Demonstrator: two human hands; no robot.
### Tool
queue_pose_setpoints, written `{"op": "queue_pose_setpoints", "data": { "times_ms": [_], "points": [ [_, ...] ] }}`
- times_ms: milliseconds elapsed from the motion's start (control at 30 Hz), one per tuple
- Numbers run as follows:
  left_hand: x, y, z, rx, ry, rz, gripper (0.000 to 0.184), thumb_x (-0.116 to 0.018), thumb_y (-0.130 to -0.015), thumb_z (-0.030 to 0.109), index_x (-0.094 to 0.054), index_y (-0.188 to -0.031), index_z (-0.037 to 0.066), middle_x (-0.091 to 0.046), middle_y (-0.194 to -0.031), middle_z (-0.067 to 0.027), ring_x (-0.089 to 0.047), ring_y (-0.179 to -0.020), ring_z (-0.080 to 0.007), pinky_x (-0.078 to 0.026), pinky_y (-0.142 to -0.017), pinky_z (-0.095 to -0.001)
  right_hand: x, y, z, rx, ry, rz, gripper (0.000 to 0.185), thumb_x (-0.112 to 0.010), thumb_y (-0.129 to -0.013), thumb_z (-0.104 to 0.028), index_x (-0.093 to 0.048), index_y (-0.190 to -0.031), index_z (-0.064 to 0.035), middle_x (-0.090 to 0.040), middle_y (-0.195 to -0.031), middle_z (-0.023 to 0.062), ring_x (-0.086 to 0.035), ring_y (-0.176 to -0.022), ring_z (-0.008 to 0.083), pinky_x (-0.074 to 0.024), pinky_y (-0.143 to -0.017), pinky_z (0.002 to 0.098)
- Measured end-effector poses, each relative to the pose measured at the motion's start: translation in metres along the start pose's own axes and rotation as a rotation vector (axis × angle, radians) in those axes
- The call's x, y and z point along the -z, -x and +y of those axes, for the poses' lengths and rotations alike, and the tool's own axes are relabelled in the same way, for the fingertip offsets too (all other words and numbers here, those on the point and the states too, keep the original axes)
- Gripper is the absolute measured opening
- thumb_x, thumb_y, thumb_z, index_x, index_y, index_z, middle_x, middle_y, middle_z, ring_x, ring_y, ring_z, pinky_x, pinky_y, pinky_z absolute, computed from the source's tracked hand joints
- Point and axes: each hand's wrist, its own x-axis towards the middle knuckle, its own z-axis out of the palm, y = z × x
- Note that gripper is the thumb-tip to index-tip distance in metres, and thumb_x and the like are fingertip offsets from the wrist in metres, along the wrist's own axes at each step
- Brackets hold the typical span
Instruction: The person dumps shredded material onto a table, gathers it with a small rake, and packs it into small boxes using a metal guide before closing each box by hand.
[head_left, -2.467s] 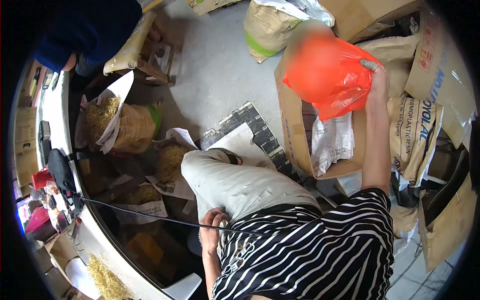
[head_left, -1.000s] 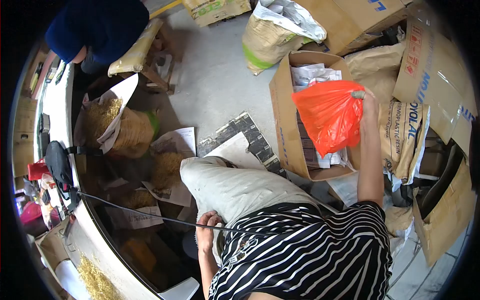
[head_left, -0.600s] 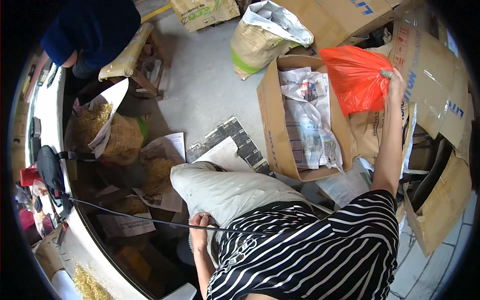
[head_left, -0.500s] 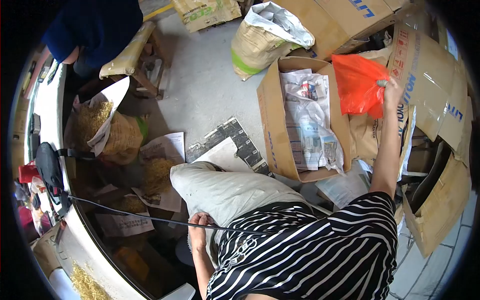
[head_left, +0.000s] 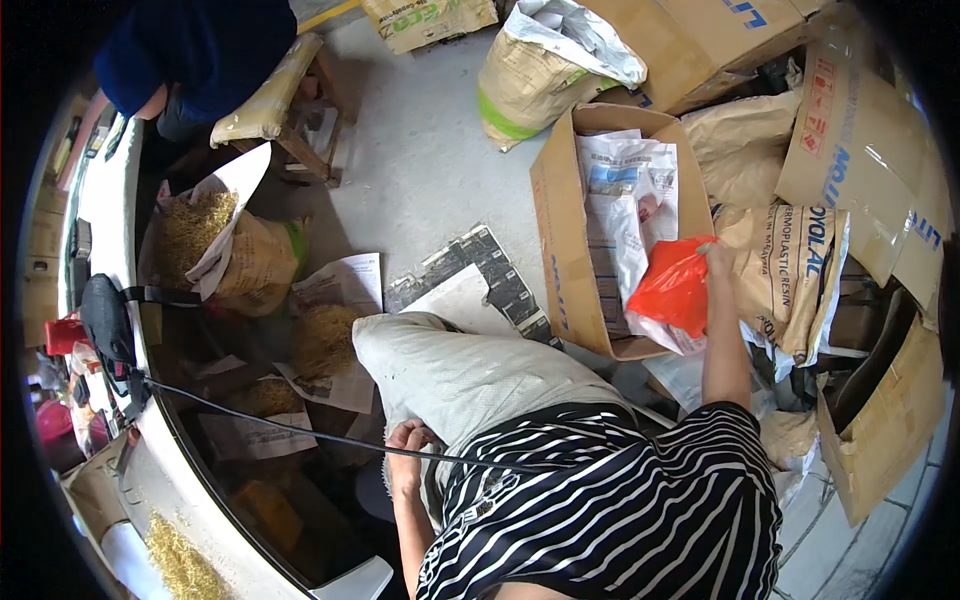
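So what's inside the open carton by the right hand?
Printed sheets show in the carton. The red bag, held by the right hand, blocks part of the view; whatever lies beneath the sheets is hidden.

At 3 o'clock a paper sack [head_left: 778,290] reads "OYOLAC", with "ERMOPLASTIC RESIN" beneath. Blue "LIT" shows on the taped carton [head_left: 868,212] at 2 o'clock, beside red handling symbols, and on another carton [head_left: 690,40] toward 1. Green "Eco" marks the package [head_left: 425,28] near 12. Print on the sheet [head_left: 350,278] at 9 is too small.
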Motion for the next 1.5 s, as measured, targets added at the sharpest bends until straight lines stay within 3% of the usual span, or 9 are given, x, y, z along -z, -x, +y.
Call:
{"op": "queue_pose_setpoints", "data": {
  "times_ms": [233, 267, 600, 900, 1000, 1133, 1200, 1400, 1500],
  "points": [
    [0.000, 0.005, 0.001, 0.050, -0.017, 0.034, 0.017, -0.052, -0.089, 0.006, -0.059, -0.099, -0.005, -0.065, -0.078, -0.0072, -0.060, -0.070, -0.0127, -0.048, -0.069, -0.0260, -0.092, 0.042, 0.048, -0.325, -0.327, 0.228, 0.015, -0.055, -0.063, 0.006, -0.060, -0.077, 0.0044, -0.061, -0.091, 0.0134, -0.056, -0.085, 0.0229, -0.0470, -0.079, 0.0332],
    [-0.002, 0.008, 0.000, 0.034, -0.011, 0.032, 0.017, -0.053, -0.088, 0.006, -0.059, -0.099, -0.005, -0.065, -0.078, -0.0073, -0.060, -0.070, -0.0133, -0.048, -0.068, -0.0262, -0.098, 0.042, 0.050, -0.338, -0.337, 0.188, 0.020, -0.059, -0.061, 0.003, -0.066, -0.081, 0.0007, -0.061, -0.107, 0.0167, -0.053, -0.104, 0.0287, -0.0392, -0.096, 0.0397],
    [-0.008, 0.011, -0.020, 0.061, -0.016, 0.071, 0.012, -0.055, -0.087, 0.005, -0.059, -0.092, -0.005, -0.057, -0.070, -0.0026, -0.052, -0.062, -0.0094, -0.043, -0.058, -0.0242, -0.058, 0.053, 0.024, -0.149, -0.091, -0.137, 0.012, -0.051, -0.063, 0.002, -0.060, -0.067, -0.0035, -0.060, -0.069, 0.0060, -0.054, -0.065, 0.0178, -0.0438, -0.065, 0.0312],
    [-0.006, 0.002, -0.012, -0.014, -0.220, 0.053, 0.014, -0.053, -0.088, 0.006, -0.060, -0.092, -0.006, -0.061, -0.073, -0.0039, -0.055, -0.065, -0.0097, -0.045, -0.062, -0.0242, -0.039, 0.078, 0.087, -0.137, 0.009, -0.080, 0.022, -0.053, -0.062, 0.004, -0.067, -0.079, 0.0025, -0.062, -0.067, 0.0063, -0.055, -0.060, 0.0155, -0.0438, -0.056, 0.0310],
    [-0.006, 0.001, -0.012, -0.023, -0.233, 0.041, 0.016, -0.053, -0.087, 0.007, -0.061, -0.092, -0.006, -0.060, -0.072, -0.0037, -0.054, -0.066, -0.0097, -0.044, -0.062, -0.0241, -0.045, 0.099, 0.081, -0.288, -0.124, -0.023, 0.013, -0.050, -0.068, 0.004, -0.062, -0.071, 0.0004, -0.059, -0.068, 0.0084, -0.057, -0.066, 0.0175, -0.0456, -0.063, 0.0331],
    [-0.005, -0.001, -0.018, -0.018, -0.257, 0.062, 0.016, -0.054, -0.087, 0.007, -0.061, -0.092, -0.007, -0.060, -0.071, -0.0037, -0.053, -0.065, -0.0097, -0.044, -0.061, -0.0242, -0.057, 0.093, 0.094, -0.340, 0.255, 0.039, 0.013, -0.058, -0.065, 0.004, -0.063, -0.077, 0.0022, -0.061, -0.077, 0.0120, -0.059, -0.073, 0.0220, -0.0467, -0.066, 0.0355],
    [-0.006, 0.000, -0.021, -0.007, -0.233, 0.081, 0.016, -0.054, -0.087, 0.006, -0.061, -0.092, -0.007, -0.059, -0.071, -0.0036, -0.053, -0.065, -0.0097, -0.044, -0.061, -0.0242, -0.061, 0.130, 0.035, -0.429, 0.298, -0.036, 0.015, -0.061, -0.065, 0.003, -0.063, -0.079, 0.0025, -0.061, -0.080, 0.0130, -0.059, -0.075, 0.0241, -0.0469, -0.066, 0.0366],
    [-0.009, -0.001, -0.011, 0.009, -0.246, 0.101, 0.016, -0.054, -0.088, 0.007, -0.061, -0.094, -0.006, -0.060, -0.073, -0.0028, -0.053, -0.066, -0.0090, -0.044, -0.063, -0.0235, -0.076, 0.143, 0.087, -0.535, 0.214, -0.422, 0.021, -0.061, -0.072, -0.004, -0.064, -0.091, 0.0024, -0.064, -0.082, 0.0153, -0.061, -0.079, 0.0253, -0.0487, -0.070, 0.0356],
    [-0.012, -0.003, -0.005, 0.003, -0.319, 0.096, 0.016, -0.053, -0.088, 0.007, -0.061, -0.095, -0.005, -0.060, -0.075, -0.0021, -0.053, -0.067, -0.0084, -0.044, -0.064, -0.0238, -0.080, 0.145, 0.014, -0.538, 0.632, -0.697, 0.023, -0.066, -0.071, -0.010, -0.065, -0.090, 0.0021, -0.065, -0.084, 0.0188, -0.064, -0.082, 0.0279, -0.0499, -0.071, 0.0364]
  ]
}}
